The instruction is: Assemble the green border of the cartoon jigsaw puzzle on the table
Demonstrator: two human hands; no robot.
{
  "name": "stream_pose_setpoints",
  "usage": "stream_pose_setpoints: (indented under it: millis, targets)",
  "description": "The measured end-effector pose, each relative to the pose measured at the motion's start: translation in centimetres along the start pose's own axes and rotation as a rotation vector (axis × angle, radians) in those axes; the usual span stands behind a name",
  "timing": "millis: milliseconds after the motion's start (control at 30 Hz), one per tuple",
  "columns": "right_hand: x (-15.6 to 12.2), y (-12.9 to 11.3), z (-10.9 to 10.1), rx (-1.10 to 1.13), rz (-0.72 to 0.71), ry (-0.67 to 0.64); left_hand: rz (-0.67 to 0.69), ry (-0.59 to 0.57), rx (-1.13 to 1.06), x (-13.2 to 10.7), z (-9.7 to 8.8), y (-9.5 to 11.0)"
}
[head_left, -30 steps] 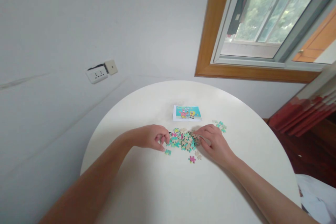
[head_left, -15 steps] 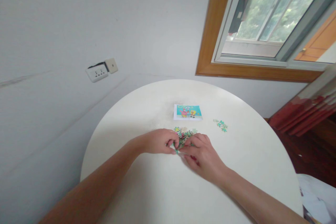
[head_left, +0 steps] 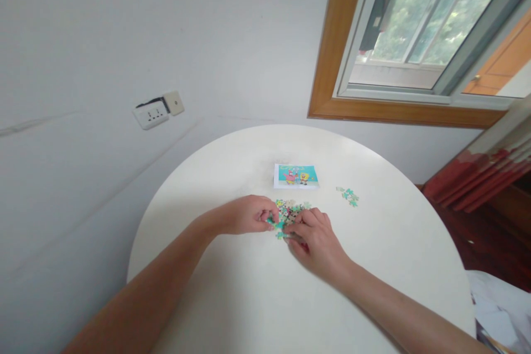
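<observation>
Green, yellow and pink jigsaw puzzle pieces point(head_left: 289, 208) lie heaped between my hands on a round white table point(head_left: 249, 298). My left hand point(head_left: 249, 215) is closed at the left side of the heap, with a teal puzzle piece point(head_left: 270, 222) at its pinched fingertips. Opposite it, my right hand point(head_left: 317, 240) bends its fingers over the near right part of the heap. A green puzzle piece point(head_left: 280, 236) sticks out from its thumb and fingertips. Just beyond the heap is a picture card point(head_left: 297, 176) with cartoon figures on a teal ground.
Several loose green puzzle pieces point(head_left: 349, 196) form a small group on the right. The table's far edge is close to a white wall point(head_left: 232, 38) with a socket point(head_left: 151, 115). A wood-framed window point(head_left: 321, 105) and red curtain point(head_left: 460, 180) are at the right.
My left hand has moved slightly away from me and apart from my right fingertips. More of the green pieces between the hands now shows. The card and the right-hand group stay put.
</observation>
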State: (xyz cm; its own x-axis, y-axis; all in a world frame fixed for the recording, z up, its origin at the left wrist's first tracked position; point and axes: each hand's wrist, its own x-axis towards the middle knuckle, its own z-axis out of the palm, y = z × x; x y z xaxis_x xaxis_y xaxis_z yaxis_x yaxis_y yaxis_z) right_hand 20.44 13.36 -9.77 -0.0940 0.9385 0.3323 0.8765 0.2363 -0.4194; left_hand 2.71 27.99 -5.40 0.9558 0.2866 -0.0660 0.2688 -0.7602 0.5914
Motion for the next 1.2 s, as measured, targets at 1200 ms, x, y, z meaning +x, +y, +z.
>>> stream_pose_setpoints:
  millis: [1200]
  targets:
    - [0.9,14.8,-4.9,-0.361,0.481,0.262,-0.093,0.151,-0.125,1.1,0.9,-1.2]
